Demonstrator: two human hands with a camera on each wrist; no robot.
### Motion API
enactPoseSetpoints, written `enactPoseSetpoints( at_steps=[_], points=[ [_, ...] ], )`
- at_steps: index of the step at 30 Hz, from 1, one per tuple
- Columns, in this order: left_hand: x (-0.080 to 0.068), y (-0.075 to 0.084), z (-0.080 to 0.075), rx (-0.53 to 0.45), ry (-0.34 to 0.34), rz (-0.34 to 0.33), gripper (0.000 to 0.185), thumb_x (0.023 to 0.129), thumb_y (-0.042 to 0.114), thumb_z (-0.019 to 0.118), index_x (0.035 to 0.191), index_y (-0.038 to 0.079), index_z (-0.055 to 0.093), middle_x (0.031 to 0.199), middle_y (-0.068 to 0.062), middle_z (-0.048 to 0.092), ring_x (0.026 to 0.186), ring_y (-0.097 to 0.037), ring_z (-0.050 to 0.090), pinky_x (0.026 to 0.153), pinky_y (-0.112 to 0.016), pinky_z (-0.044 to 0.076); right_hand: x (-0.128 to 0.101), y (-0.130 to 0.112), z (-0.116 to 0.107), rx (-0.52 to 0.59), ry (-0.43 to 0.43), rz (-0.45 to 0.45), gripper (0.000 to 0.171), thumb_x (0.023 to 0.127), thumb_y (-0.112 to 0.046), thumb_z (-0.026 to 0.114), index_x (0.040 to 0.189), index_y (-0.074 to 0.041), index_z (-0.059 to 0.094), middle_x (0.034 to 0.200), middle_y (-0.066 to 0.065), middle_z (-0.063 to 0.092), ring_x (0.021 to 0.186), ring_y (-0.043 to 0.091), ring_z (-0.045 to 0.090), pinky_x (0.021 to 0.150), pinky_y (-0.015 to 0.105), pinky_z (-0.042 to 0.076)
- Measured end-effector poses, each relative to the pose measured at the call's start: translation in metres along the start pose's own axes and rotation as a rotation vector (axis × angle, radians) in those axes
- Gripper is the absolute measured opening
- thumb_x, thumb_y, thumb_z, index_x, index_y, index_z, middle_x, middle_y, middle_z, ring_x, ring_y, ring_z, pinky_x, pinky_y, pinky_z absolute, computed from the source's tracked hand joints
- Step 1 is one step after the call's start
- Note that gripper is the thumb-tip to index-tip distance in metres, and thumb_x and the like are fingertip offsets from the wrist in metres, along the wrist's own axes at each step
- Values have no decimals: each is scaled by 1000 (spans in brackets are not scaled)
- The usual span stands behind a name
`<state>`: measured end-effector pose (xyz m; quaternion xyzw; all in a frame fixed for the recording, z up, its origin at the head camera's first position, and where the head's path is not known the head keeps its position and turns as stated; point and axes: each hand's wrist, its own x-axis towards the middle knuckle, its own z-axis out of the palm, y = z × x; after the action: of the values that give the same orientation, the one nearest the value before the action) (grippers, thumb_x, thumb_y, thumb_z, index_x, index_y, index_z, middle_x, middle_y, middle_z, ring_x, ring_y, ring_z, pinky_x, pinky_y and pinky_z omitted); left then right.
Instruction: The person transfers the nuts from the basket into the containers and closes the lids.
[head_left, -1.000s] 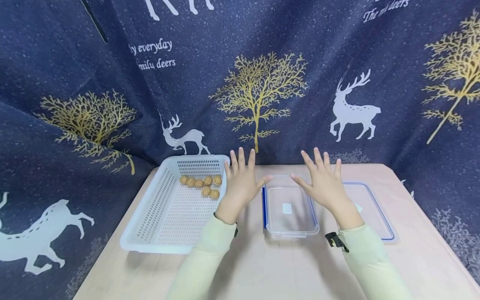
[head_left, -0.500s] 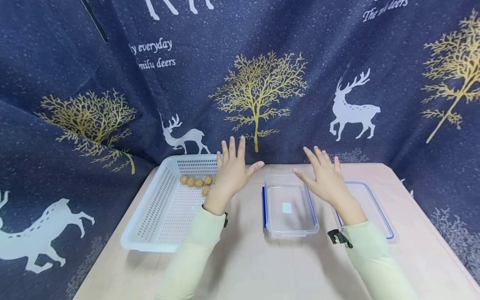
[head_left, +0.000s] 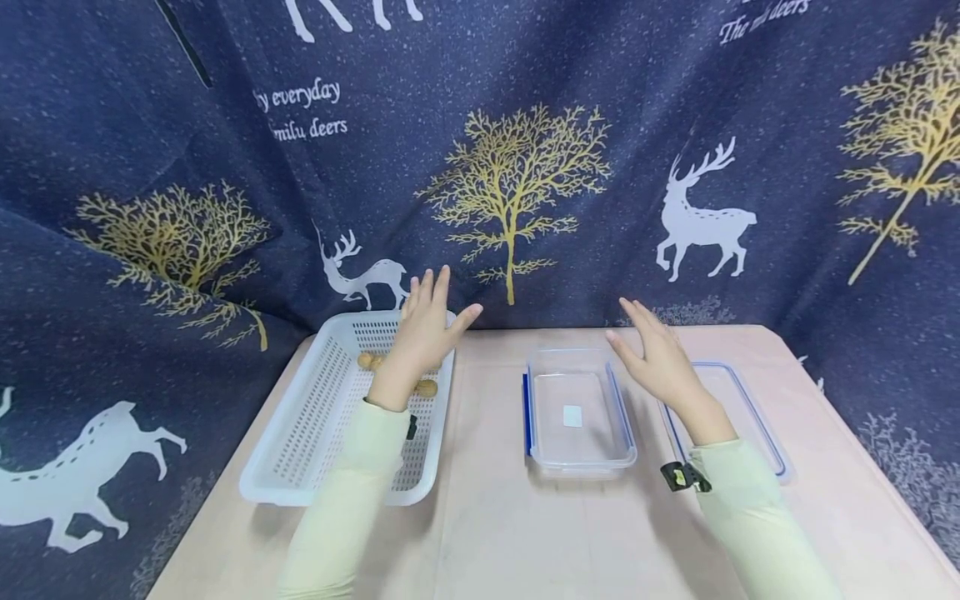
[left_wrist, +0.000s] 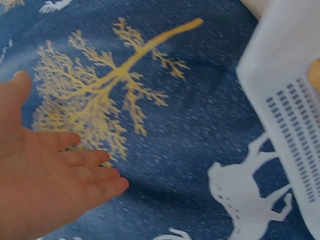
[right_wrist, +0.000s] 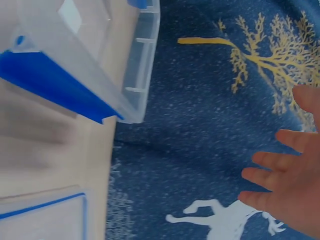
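My left hand [head_left: 423, 329] hovers flat, fingers straight, over the far right part of a white perforated basket [head_left: 315, 433]. Several walnuts [head_left: 426, 388] lie in the basket's far end, partly hidden by that hand. My right hand [head_left: 654, 354] is held flat with straight fingers above the table between a clear container with blue clips [head_left: 576, 454] and its lid [head_left: 757, 433]. Neither hand holds anything. In the left wrist view the left hand [left_wrist: 50, 185] shows spread beside the basket [left_wrist: 295, 110]. The right wrist view has the right hand [right_wrist: 290, 180] and the container [right_wrist: 90, 65].
A dark blue curtain with gold trees and white deer [head_left: 517, 167] hangs close behind the pale table [head_left: 510, 533] and drapes past its left side. The lid [right_wrist: 45, 215] lies flat at the right.
My left hand has moved left from beside the clear container to above the basket's walnuts. The right hand has drifted slightly right and turned a little edge-on.
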<state>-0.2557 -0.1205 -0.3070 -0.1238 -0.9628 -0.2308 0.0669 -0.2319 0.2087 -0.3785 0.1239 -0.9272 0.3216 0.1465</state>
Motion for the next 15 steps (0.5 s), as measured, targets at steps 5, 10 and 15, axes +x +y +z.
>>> enactPoseSetpoints(
  at_steps=[5, 10, 15],
  points=[
    [6, -22, -2, -70, 22, 1, 85, 95, 62, 37, 155, 9, 7, 159, -22, 4, 145, -38, -4, 116, -58, 3, -4, 12, 4, 116, 4, 31, 61, 102, -35, 43, 153, -7, 23, 155, 26, 18, 139, 50, 18, 108, 70, 15],
    [9, -43, -3, -166, 38, -21, 83, 96, 61, 34, 155, 9, 7, 159, -21, 8, 146, -38, 1, 115, -60, 9, -11, 26, 10, 227, 8, 58, 57, 103, -28, 42, 153, -7, 22, 154, 28, 20, 138, 50, 19, 109, 67, 19],
    [11, -61, -1, -265, 69, -51, 81, 97, 60, 33, 154, 8, 12, 158, -21, 13, 145, -39, 9, 114, -60, 14, -19, 36, 17, 333, -19, 121, 57, 104, -27, 40, 153, -8, 19, 154, 28, 19, 137, 51, 23, 110, 60, 24]
  ],
)
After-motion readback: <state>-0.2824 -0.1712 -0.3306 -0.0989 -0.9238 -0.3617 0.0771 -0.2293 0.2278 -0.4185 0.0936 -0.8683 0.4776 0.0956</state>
